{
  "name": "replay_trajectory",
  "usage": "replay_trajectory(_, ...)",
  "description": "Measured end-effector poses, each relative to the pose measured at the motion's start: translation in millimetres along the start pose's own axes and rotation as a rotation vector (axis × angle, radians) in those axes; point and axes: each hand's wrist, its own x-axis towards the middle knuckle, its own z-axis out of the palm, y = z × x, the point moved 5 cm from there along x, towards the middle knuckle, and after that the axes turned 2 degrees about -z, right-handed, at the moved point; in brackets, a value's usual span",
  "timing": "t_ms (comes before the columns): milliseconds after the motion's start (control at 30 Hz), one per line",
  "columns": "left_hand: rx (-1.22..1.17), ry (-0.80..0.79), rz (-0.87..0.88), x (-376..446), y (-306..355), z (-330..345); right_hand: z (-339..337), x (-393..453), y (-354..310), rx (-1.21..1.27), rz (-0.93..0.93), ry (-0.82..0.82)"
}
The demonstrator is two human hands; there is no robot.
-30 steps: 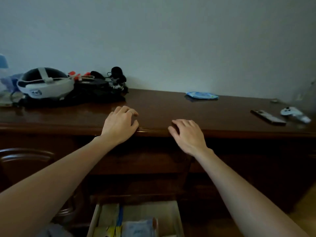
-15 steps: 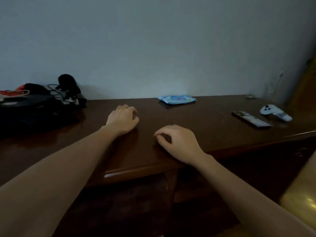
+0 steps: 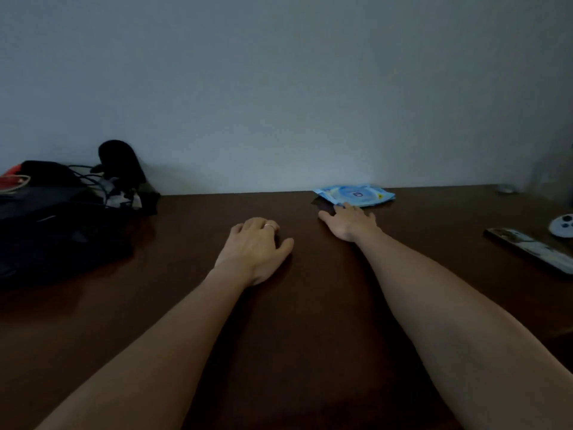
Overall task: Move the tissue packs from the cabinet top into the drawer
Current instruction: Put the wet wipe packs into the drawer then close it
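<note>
Right hand (image 3: 348, 223) is stretched out flat, palm down, fingers spread wide, reaching toward the back of the dark brown polished wooden cabinet top (image 3: 310, 305). Fingertips are at the near edge of the flat light-blue plastic tissue pack (image 3: 355, 195); whether they touch it I cannot tell from this angle. Nothing is gripped. Left hand (image 3: 255, 248) rests on the wood nearer to me, fingers loosely curled under, holding nothing; a thin ring shows on one finger.

Risks, as I judge them:
- The pack lies flat on a glossy surface, just beside the wall. With open fingers pressing on its near edge, it may slide back against the wall instead of lifting. I would need a finger under the edge or a thumb pinch.
- The wrapper looks thin and slack. A pinch on one corner could let the rest droop or slip out on the way down.
- The drawer is not in view, so the carry down would begin blind until I look that way.
- The light is dim, so the pack's edges are hard to read.

Pack appearance: pale blue wrapper, low profile, roughly rectangular with crimped ends, a lighter oval panel on top with a small dark blue mark at its centre and a small yellow spot toward the right end. It is the only tissue pack I see on the cabinet top; left of it the pile of dark gear (image 3: 62, 212), right of it the phone-like slab (image 3: 530, 249).
</note>
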Motion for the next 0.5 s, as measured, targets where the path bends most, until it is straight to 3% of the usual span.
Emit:
replay_trajectory(167, -0.021, -0.007, -0.013, -1.8, -1.2, -2.5, -3.8, -3.7, -7.7, -0.062, -0.043, 0.077)
replay_trajectory(300, -0.058, 0.136, 0.012, -8.8, 1.0, -13.7, -16.4, -52.1, -13.8, -0.064, -0.246, 0.143)
replay_trajectory(367, -0.08, 0.224, 0.072, -15.9, 4.0, -22.6, -24.6, -89.4, -16.2, 0.19, -0.358, 0.277)
replay_trajectory(433, -0.059, 0.226, 0.177, -24.8, 10.7, -27.8, -39.0, -132.0, -13.0, 0.607, -0.41, 0.475)
replay_trajectory(500, -0.043, 0.214, 0.253, -33.4, 17.0, -28.4, -49.1, -160.9, -8.5, 0.948, -0.449, 0.551)
